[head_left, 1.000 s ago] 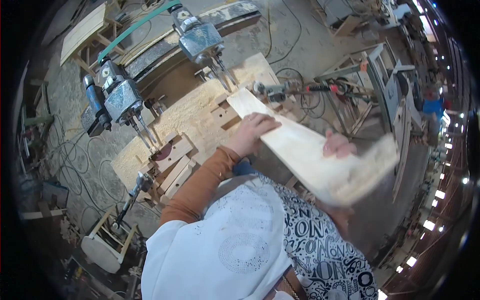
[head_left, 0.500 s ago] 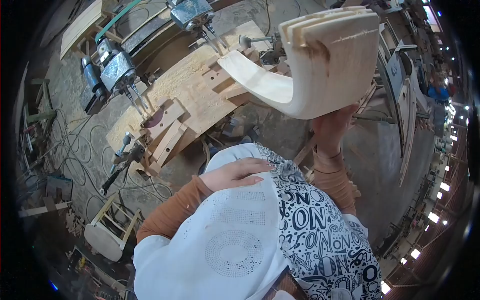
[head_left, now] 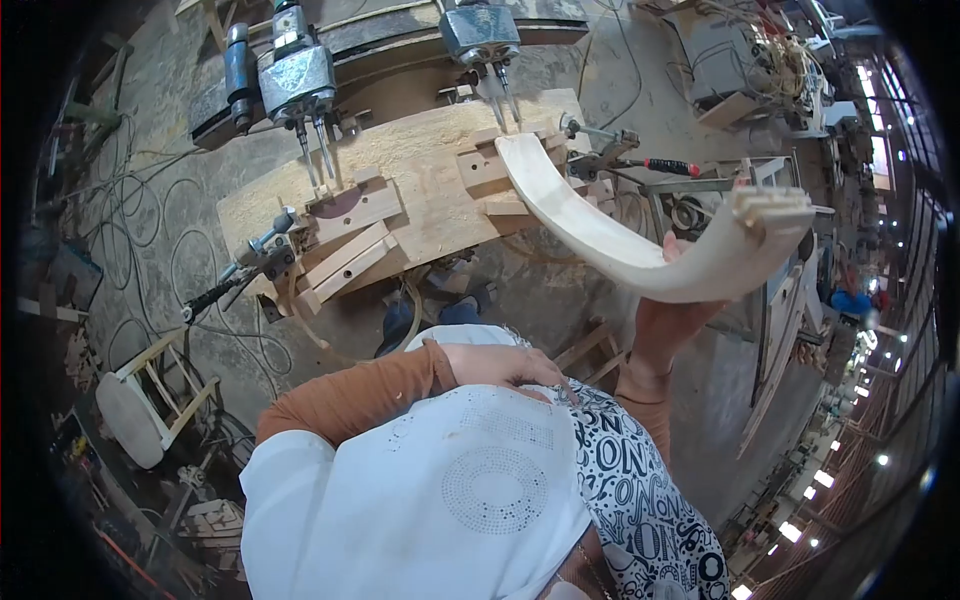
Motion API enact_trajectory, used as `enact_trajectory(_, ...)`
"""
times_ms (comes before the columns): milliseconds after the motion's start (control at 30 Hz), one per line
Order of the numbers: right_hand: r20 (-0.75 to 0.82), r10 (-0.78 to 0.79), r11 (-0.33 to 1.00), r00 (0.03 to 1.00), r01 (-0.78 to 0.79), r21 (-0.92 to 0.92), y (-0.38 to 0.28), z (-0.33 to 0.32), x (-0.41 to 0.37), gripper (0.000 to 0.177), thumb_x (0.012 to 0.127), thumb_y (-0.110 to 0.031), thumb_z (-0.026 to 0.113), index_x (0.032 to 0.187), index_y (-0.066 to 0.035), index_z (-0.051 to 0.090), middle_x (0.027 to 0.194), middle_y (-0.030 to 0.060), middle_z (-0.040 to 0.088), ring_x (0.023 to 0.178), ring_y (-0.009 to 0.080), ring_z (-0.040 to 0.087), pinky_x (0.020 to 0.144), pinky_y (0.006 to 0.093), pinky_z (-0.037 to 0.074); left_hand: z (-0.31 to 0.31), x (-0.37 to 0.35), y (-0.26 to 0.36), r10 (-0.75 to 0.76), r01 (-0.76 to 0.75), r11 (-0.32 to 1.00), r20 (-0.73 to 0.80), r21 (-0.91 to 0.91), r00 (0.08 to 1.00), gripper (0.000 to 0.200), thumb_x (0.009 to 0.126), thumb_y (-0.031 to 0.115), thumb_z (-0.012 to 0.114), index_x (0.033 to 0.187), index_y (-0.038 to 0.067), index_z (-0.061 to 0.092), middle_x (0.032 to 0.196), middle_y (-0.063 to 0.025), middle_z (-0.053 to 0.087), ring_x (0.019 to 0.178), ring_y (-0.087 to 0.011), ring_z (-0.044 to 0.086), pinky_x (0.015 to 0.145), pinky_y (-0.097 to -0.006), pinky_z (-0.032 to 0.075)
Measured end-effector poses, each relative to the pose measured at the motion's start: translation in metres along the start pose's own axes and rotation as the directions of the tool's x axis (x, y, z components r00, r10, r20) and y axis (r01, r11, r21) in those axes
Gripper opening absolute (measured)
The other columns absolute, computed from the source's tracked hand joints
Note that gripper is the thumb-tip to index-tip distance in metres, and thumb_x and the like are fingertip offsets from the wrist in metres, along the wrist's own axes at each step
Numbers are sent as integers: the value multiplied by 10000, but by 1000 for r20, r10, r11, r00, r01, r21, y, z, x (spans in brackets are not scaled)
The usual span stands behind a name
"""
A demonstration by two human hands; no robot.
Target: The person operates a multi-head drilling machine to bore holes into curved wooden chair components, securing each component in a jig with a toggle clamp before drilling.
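Observation:
A curved, pale bent-wood piece (head_left: 600, 235) sweeps from the jig up toward the right, its notched, slotted end raised closest to me. My right hand (head_left: 680, 315) grips it from below near the bend, with the thumb showing over the inner face. The far tip of the piece is beside the right-hand drill bits, by the wooden blocks on the board (head_left: 440, 225). My left hand (head_left: 515, 368) rests against the front of my patterned apron (head_left: 630, 480), holding nothing I can see, its fingers extended and slightly bent.
Two drill heads (head_left: 297, 80) (head_left: 480, 35) with paired bits point at the sawdust-covered board. Clamps with black handles (head_left: 215, 295) and red-black handles (head_left: 670, 167) flank it. A stool-like wooden frame (head_left: 135, 420) stands at left, and cables lie across the floor.
The bent-wood piece has tilted down and away to the right, its slotted end lower. My right hand moved with it. My view has shifted, and my left hand stays at the apron.

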State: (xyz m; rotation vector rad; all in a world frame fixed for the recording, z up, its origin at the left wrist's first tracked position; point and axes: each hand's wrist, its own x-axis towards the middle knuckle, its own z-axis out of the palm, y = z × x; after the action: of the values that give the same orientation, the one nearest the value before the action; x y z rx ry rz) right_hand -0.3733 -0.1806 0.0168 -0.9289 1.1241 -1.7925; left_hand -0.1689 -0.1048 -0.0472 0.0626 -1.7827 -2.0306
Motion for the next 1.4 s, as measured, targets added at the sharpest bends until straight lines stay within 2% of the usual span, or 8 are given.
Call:
enact_trajectory(67, 435, -351, 315, 829, 542, -779, 3, -20, -7, 244, 932, -62, 608, 1149, -35, 501, 953, 79, 562, 946, 167, 545, 948, 397, 480, 4, -5, 3, 11, -8, 999, -64, 47, 998, 363, 1010, 296, 492, 1303, 98, 571, 1320, -132, 546, 1245, -297, 480, 1074, -414, 349)
enact_trajectory(100, 286, -284, 656, 915, 403, -638, 0, -13, -14, 181, 970, -181, 568, 1063, -47, 490, 925, 64, 525, 942, 168, 523, 1026, 430, 415, 5, -6, 4, 21, -9, 996, -124, 92, 992, 361, 1018, 304, 470, 1301, 102, 570, 1315, -132, 547, 1244, -300, 479, 1072, -416, 350)
enact_trajectory(200, 248, -153, 929, 956, 225, -294, 9, -10, -20, 206, 988, -259, 524, 1006, -65, 459, 910, 54, 495, 951, 171, 506, 1088, 461, 347, 6, -5, -5, 65, -45, 990, -143, 135, 988, 374, 998, 322, 497, 1264, 76, 586, 1286, -153, 562, 1204, -334, 486, 1056, -423, 363)
enact_trajectory(633, 379, -142, 958, 915, 224, -180, 6, -9, -1, 129, 984, -250, 475, 990, -126, 442, 914, 50, 509, 943, 187, 514, 1080, 451, 354, -21, 43, -8, -48, 35, 996, 159, 80, 986, 378, 917, 141, 528, 1270, 14, 572, 1252, -203, 590, 1197, -334, 530, 1031, -422, 403)
enact_trajectory(900, 469, -195, 963, 862, 258, -74, 16, -24, 10, 157, 977, -236, 516, 969, -112, 421, 886, 76, 497, 886, 196, 502, 1064, 449, 365, -94, -14, 1, -446, 520, 848, -395, 100, 803, 443, 841, 190, 682, 1258, 72, 592, 1209, -166, 610, 1170, -269, 565, 968, -379, 454)
enact_trajectory(967, 481, -216, 956, 850, 285, -72, 17, -24, 12, 162, 977, -239, 520, 964, -112, 421, 885, 79, 499, 881, 194, 503, 1062, 442, 368, -99, -17, -4, -182, 727, 596, -825, 341, 536, 586, 796, 192, 732, 1341, 141, 524, 1308, -144, 542, 1259, -295, 495, 1007, -381, 446)
enact_trajectory(1067, 467, -236, 945, 852, 314, -95, 11, -12, 11, 179, 970, -247, 537, 945, -113, 421, 878, 79, 499, 874, 193, 504, 1055, 430, 377, -106, 3, -26, 90, 668, 479, -789, 569, 608, 706, 758, 171, 758, 1397, 209, 459, 1407, -134, 457, 1335, -356, 406, 1073, -420, 413)
enact_trajectory(1400, 600, -257, 953, 757, 302, 27, 20, -32, 27, 174, 930, -292, 557, 898, -122, 532, 865, 56, 598, 844, 182, 520, 910, 399, 339, -123, 36, -75, 105, 543, 511, -676, 666, 729, 731, 735, 5, 671, 1401, 224, 461, 1447, -130, 431, 1396, -376, 326, 1139, -503, 326)
